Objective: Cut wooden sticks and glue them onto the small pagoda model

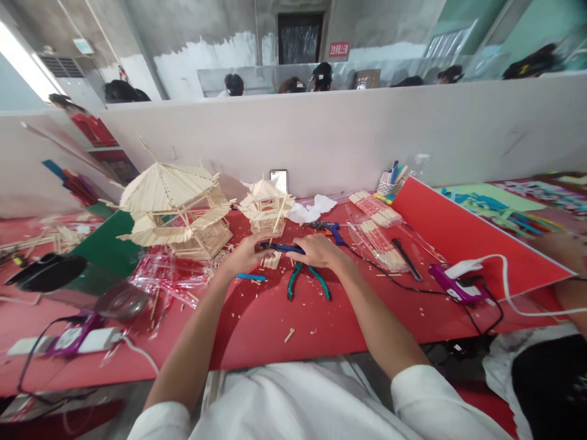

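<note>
My left hand point(247, 253) and my right hand point(321, 250) are closed on opposite ends of a dark blue, elongated object point(282, 247) whose kind I cannot make out. A thin wooden stick point(279, 217) rises beside my left fingers. Just below my right hand lie pliers with green handles point(308, 282), spread apart. Nearer my left wrist is a bright blue strip point(251, 277). Behind my hands stands a small pavilion model of wooden sticks point(263, 205). A larger stick pavilion point(172, 211) stands to the left.
A blue glue gun point(332, 231) lies to the right, its cord running to a purple power strip point(458, 284). Packs of sticks point(378, 244), a leaning red board point(468, 238), a green board point(112, 238) and a clear jug point(87, 284) flank the work. Another person's arm point(566, 269) shows at right.
</note>
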Tool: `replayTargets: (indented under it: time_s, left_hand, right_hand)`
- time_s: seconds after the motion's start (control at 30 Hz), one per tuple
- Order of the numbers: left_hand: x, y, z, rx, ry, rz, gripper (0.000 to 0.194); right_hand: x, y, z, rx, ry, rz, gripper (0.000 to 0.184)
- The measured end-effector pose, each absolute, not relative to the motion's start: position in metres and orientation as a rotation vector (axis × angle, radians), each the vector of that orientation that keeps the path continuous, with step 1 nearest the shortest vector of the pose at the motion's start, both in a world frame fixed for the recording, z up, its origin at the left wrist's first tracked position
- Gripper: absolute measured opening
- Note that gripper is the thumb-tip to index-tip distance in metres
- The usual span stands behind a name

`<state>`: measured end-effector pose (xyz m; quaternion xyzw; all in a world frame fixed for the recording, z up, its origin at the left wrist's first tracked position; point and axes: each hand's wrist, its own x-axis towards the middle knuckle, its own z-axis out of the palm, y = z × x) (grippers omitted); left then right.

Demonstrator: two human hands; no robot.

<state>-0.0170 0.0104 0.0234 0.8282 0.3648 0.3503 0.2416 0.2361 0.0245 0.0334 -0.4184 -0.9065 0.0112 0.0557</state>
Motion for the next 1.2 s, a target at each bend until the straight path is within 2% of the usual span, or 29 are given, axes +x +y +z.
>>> replayTargets:
  time_s: [0.23,0.63,0.93,1.07,1.2]
  left_hand:
    - [-0.023,0.013,0.023,2.291,1.052,0.972,0.039]
    - [-0.024,0.009,0.028,2.101,1.087,0.947,0.042]
    - [-0.023,-0.005,0.05,2.024,1.05,1.005,0.045]
    - [-0.026,-0.006,0.047,1.989,1.013,0.866,0.042]
    - [-0.031,-0.004,0.04,2.014,0.941,0.732,0.028]
  right_hand:
    - [0.228,0.024,0.033,-1.321,-2.724,-0.007,0.065]
    - [0.225,0.027,0.028,-1.313,-2.684,0.027,0.062]
    - [0.221,0.025,0.035,-1.313,-2.631,-0.005,0.065]
    - [0.244,0.026,0.041,-1.292,-2.689,0.145,0.063]
    - [0.273,0.033,0.039,-1.385,-2.746,0.439,0.062]
